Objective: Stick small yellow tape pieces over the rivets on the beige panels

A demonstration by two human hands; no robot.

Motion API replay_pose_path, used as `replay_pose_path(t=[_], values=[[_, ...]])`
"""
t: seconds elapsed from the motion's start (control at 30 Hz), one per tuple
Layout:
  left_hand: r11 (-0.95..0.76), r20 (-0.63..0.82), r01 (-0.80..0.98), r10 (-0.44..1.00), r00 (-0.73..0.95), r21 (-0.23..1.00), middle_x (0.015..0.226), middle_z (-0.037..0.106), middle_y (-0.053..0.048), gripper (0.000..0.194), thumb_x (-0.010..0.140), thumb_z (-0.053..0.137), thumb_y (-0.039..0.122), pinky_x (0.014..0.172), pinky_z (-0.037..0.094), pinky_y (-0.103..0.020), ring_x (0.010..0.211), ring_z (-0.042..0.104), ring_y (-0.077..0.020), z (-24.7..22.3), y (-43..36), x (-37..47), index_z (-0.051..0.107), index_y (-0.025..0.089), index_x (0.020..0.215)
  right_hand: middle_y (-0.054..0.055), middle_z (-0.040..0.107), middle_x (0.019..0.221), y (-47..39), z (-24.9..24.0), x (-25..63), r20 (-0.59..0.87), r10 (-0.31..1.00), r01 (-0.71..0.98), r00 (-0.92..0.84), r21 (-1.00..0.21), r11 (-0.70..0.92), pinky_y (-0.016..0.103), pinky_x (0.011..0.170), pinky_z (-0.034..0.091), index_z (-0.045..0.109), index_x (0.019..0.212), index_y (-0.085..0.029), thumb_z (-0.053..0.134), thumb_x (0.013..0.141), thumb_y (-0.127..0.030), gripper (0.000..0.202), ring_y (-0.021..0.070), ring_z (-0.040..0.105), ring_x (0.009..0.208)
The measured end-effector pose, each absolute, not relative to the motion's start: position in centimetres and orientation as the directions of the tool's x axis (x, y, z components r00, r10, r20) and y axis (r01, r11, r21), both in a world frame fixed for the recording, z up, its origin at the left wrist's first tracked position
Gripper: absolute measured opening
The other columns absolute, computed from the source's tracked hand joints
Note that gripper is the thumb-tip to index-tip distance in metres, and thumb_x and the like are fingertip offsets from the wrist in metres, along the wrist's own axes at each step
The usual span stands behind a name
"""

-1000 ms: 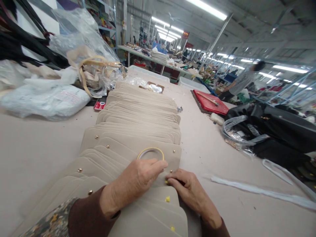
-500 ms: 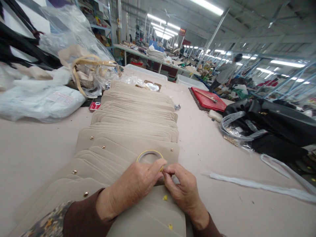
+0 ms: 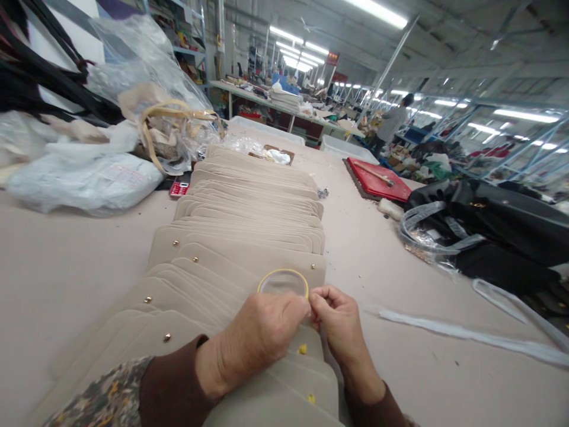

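Observation:
My left hand is closed around the near side of a thin roll of yellow tape, its ring standing up above my fingers. Beside it, my right hand has thumb and forefinger pinched at the roll's right edge; the bit of tape between the fingertips is mostly hidden. Both hands are over a long overlapping row of beige panels with rounded corners. Some panels carry small gold studs. Small yellow tape pieces stick to the panels just below my hands.
Plastic-wrapped bundles lie at the left. To the right are black bags, a white strip and a red pad with a hammer-like tool on it. A person stands farther back.
Both hands and the tape roll have shifted slightly to the right in view. More of the ring shows above my left hand. My right hand stays pinched at its edge.

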State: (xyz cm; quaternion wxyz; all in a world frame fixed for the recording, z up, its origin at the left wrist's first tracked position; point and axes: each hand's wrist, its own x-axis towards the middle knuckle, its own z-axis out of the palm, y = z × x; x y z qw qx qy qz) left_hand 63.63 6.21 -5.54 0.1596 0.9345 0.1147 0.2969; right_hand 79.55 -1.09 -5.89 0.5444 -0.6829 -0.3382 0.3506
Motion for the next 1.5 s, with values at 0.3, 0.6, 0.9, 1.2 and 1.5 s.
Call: replay_pose_path(t=[0.3, 0.6, 0.9, 1.2, 1.5], values=[[-0.893, 0.159, 0.413, 0.441, 0.883, 0.18, 0.086, 0.061, -0.005, 0.008, 0.092, 0.051, 0.014, 0.07, 0.045, -0.036, 0.079, 0.055, -0.0231, -5.7, 7.2, 64.0, 0.054, 0.018, 0.085, -0.003, 0.058, 0.053, -2.4, -7.3, 82.2, -0.234, 0.858, 0.209, 0.458, -0.909, -0.36, 0.018, 0.039, 0.035, 0.068, 0.076, -0.015, 0.068, 0.074, -0.05, 0.035, 0.0077, 0.045, 0.04], [-0.877, 0.077, 0.414, 0.443, 0.893, 0.245, 0.092, 0.061, -0.006, 0.01, 0.094, 0.047, 0.016, 0.077, 0.043, -0.039, 0.087, 0.051, -0.0246, -5.4, 7.5, 64.4, 0.055, 0.018, 0.088, 0.002, 0.069, 0.065, -2.0, -7.7, 81.7, -0.005, 0.93, 0.615, 0.368, -0.748, -0.248, 0.024, 0.056, 0.045, 0.07, 0.074, -0.018, 0.059, 0.083, -0.036, 0.024, 0.0144, 0.059, 0.057], [-0.886, 0.078, 0.399, 0.426, 0.901, 0.237, 0.094, 0.06, -0.005, 0.009, 0.094, 0.047, 0.016, 0.076, 0.042, -0.039, 0.087, 0.052, -0.0247, -5.8, 7.8, 64.3, 0.055, 0.018, 0.09, -0.003, 0.063, 0.057, -1.6, -7.7, 81.2, 0.01, 0.885, 0.668, 0.465, -0.661, -0.343, 0.026, 0.057, 0.043, 0.061, 0.094, -0.02, 0.061, 0.081, -0.034, 0.02, 0.0165, 0.059, 0.054], [-0.886, 0.139, 0.392, 0.433, 0.891, 0.246, 0.093, 0.058, -0.004, 0.008, 0.094, 0.049, 0.018, 0.075, 0.041, -0.038, 0.086, 0.051, -0.024, -6.4, 7.9, 64.1, 0.054, 0.019, 0.09, 0.003, 0.07, 0.072, -2.8, -8.0, 81.6, 0.001, 0.919, 0.683, 0.394, -0.669, -0.292, 0.028, 0.066, 0.046, 0.07, 0.079, -0.021, 0.057, 0.085, -0.037, 0.022, 0.0185, 0.062, 0.067], [-0.892, 0.146, 0.387, 0.426, 0.893, 0.233, 0.092, 0.057, -0.005, 0.009, 0.094, 0.048, 0.016, 0.077, 0.041, -0.039, 0.087, 0.05, -0.0245, -6.2, 8.0, 64.4, 0.055, 0.018, 0.09, 0.002, 0.068, 0.069, -1.4, -7.7, 80.3, 0.046, 0.904, 0.747, 0.425, -0.582, -0.321, 0.026, 0.064, 0.041, 0.067, 0.074, -0.02, 0.053, 0.087, -0.038, 0.026, 0.0167, 0.06, 0.063]])
